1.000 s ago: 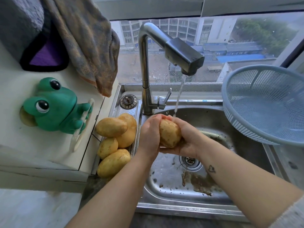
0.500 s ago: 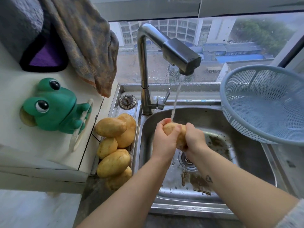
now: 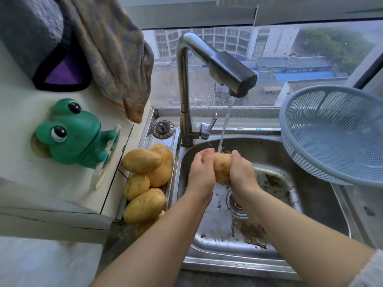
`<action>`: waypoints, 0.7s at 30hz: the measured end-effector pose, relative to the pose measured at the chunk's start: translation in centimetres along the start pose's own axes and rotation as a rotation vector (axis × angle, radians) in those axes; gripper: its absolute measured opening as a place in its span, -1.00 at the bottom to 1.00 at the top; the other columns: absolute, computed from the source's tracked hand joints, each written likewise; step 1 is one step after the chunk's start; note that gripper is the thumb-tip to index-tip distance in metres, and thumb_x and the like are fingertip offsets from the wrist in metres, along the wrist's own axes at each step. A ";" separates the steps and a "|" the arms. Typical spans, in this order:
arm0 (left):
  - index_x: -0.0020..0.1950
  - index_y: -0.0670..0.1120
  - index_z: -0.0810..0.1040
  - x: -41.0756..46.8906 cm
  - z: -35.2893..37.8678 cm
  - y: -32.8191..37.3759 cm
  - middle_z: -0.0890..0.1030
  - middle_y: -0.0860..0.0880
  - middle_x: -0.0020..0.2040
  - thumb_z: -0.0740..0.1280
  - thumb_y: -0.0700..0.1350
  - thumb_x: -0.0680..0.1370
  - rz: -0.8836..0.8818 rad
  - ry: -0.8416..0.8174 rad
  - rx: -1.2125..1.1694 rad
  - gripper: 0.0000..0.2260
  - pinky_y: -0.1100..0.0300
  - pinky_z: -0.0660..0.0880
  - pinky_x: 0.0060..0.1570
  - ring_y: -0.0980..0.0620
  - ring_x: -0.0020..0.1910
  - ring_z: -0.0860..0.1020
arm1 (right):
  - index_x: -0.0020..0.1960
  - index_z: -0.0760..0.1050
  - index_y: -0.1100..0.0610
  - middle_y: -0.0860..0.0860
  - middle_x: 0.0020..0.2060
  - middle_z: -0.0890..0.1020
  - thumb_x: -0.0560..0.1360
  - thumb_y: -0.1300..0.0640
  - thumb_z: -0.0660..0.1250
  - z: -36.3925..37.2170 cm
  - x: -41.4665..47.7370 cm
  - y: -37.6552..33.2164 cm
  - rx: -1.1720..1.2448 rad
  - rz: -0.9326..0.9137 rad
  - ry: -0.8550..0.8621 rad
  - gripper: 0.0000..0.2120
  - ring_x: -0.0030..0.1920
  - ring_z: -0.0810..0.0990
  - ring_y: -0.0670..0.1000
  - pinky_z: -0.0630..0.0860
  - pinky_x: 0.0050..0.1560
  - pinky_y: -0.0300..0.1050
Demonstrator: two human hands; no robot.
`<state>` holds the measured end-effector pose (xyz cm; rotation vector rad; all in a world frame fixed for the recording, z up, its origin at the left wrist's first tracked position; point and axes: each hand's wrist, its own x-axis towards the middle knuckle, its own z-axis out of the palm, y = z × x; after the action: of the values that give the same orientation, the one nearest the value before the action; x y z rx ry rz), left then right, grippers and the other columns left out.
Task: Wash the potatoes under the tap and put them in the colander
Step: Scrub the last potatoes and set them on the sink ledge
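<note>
Both of my hands grip one potato: my left hand curls round its left end and my right hand round its right end. I hold it above the steel sink, just behind the drain. The thin stream of water from the tap lands on it between my hands. Brown dirt flecks the basin floor. A heap of potatoes lies on the sink's left ledge, just beside the basin. The blue colander sits tilted at the right, well apart from my hands.
</note>
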<state>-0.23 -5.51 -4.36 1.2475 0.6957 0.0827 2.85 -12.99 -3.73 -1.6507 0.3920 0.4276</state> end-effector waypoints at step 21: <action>0.26 -0.07 0.43 0.1 -1.9 0.6 0.51 -0.25 0.24 0.07 -0.11 0.69 -0.092 -0.193 -0.148 -0.79 0.00 0.55 0.16 -0.17 0.22 0.53 | 0.26 0.51 0.05 0.15 0.12 0.60 0.52 0.04 0.37 -2.4 2.1 -0.5 -0.096 0.003 -0.535 -0.68 0.10 0.62 0.16 0.63 -0.06 0.04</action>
<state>-0.93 -3.65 -4.14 1.0646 0.5682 -0.0601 5.04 -15.30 -4.05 -1.5534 -0.0264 0.8737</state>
